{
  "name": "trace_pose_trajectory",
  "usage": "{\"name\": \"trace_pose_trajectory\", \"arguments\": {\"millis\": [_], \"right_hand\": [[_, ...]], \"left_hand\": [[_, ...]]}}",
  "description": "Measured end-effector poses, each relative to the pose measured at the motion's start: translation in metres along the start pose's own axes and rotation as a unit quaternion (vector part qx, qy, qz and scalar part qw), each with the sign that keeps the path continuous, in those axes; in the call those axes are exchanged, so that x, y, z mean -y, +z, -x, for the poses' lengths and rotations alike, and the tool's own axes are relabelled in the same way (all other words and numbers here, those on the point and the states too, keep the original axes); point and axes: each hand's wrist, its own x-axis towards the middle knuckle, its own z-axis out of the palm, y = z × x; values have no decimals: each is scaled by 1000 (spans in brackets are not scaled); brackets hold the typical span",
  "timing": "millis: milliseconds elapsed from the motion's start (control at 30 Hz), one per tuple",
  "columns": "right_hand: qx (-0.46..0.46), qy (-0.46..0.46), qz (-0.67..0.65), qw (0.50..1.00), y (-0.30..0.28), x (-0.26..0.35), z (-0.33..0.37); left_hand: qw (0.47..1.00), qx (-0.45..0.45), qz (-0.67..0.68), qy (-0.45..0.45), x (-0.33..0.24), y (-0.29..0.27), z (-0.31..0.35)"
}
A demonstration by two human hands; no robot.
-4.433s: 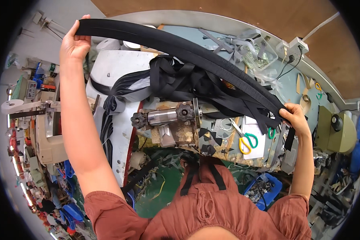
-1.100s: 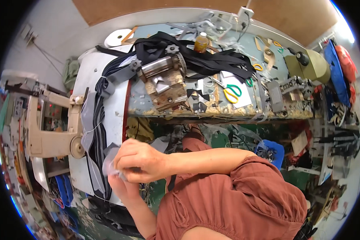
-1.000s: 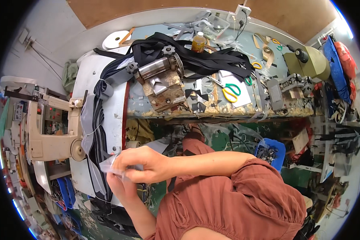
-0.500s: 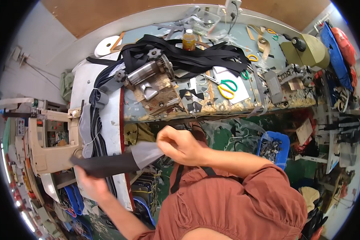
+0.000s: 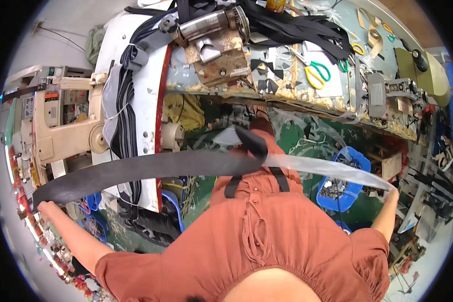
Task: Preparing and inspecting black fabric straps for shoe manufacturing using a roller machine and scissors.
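Both my arms are spread wide above my lap. At the far left my left hand (image 5: 47,208) is closed on the end of a wide black strip (image 5: 151,166). The strip stretches across to the middle, where its end curls upward, blurred. From that curl a translucent film (image 5: 322,167) runs to the far right, and my right hand (image 5: 390,195) is closed on its end. Whether the film is still stuck to the strip at the curl, I cannot tell. Bundled black strips (image 5: 122,121) lie on the white tabletop beside the left machine.
A roller machine (image 5: 209,30) stands on the bench, with green-and-yellow scissors (image 5: 317,75) and black strips (image 5: 302,32) near it. A beige sewing machine (image 5: 70,136) is at left, a blue basin of scraps (image 5: 340,194) at right. The white table's red edge (image 5: 164,95) is close.
My hands have moved far apart, the left outward and the right across to the far right. The black strip and film now stretch between them. The view has tilted downward.
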Motion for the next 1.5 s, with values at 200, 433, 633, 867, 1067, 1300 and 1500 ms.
{"name": "trace_pose_trajectory", "arguments": {"millis": [200, 433, 633, 867, 1067, 1300, 1500], "right_hand": [[-49, 171, -374, 910, -36, 126, -55], [62, 14, -364, 929, 173, 293, 51], [91, 0, -413, 906, 283, 339, 75], [332, -21, -554, 763, 399, 340, 168], [144, -388, 188, 891, 491, 283, 237], [208, -314, 719, 584, 340, 144, 241], [-55, -92, 863, 494, -103, 85, 227]], "left_hand": [[1000, 20, 5, 12, 11, -30, -17], [921, 281, 265, 42, -59, 3, 53], [808, 475, 344, -55, -54, -3, 142], [755, 544, 348, -110, -5, -35, 223], [759, 533, 327, -178, 53, -56, 240], [973, 113, 168, -108, 73, -107, 165], [989, 4, -109, 99, 127, -116, 77]]}}
